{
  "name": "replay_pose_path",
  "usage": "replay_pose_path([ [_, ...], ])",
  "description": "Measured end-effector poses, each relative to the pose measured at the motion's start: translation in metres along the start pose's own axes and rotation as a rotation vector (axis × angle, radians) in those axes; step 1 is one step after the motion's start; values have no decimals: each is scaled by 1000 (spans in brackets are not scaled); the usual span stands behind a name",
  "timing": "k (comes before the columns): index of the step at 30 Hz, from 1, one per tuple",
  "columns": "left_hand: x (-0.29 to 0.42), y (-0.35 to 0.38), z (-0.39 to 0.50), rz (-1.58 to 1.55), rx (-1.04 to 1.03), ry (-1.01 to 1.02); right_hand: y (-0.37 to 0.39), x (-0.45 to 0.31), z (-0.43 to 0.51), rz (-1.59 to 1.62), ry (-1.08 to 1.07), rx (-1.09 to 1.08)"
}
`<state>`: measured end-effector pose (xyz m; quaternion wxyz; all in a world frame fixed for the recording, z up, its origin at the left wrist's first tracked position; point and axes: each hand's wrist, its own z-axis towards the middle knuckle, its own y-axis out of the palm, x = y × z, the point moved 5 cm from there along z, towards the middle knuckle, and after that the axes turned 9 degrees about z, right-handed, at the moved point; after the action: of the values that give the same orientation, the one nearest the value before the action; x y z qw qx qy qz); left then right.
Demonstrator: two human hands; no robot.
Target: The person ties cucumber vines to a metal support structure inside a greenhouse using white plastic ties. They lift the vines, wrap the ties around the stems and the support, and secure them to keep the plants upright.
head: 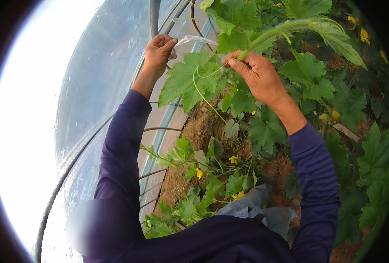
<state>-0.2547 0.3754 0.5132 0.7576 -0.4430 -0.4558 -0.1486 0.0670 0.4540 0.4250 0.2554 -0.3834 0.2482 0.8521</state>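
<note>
A hairy green vine stem [273, 32] arches out to the upper right from my right hand [255, 74], whose thumb and fingers pinch it low down. Thin curling tendrils [199, 88] trail from there over a broad lobed leaf [189, 77]. Up at the left, beside a grey metal pipe [154, 18], my left hand [160, 52] grips one end of a clear plastic strip [196, 38]. The strip stretches right towards the stem; its far end is hidden among the leaves near my right hand.
Clear plastic sheeting [92, 65] of a greenhouse wall curves along the left, with a twisted rope [63, 177] across it. Thin curved rods [161, 129] stand at its foot. Leafy vines with yellow flowers [199, 173] cover much of the brown soil [199, 126] below and at the right.
</note>
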Motion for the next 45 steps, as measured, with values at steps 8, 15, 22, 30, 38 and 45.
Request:
replay_pose_path([
  [8,20,49,25,-152,-147,-93,-2,17,-25,-79,142,2],
  [15,7,67,21,-350,-332,-156,-10,30,-38,-117,125,7],
  [22,-50,48,-67,-365,-364,-290,-13,38,-54,-87,139,-75],
  [30,-87,-23,-154,-589,30,-311,-11,55,-64,14,68,90],
  [38,-61,-42,-174,67,147,-168,-21,69,-74,-69,215,-36],
  [45,-29,24,-23,-5,-82,-183,-12,47,-78,-136,151,17],
])
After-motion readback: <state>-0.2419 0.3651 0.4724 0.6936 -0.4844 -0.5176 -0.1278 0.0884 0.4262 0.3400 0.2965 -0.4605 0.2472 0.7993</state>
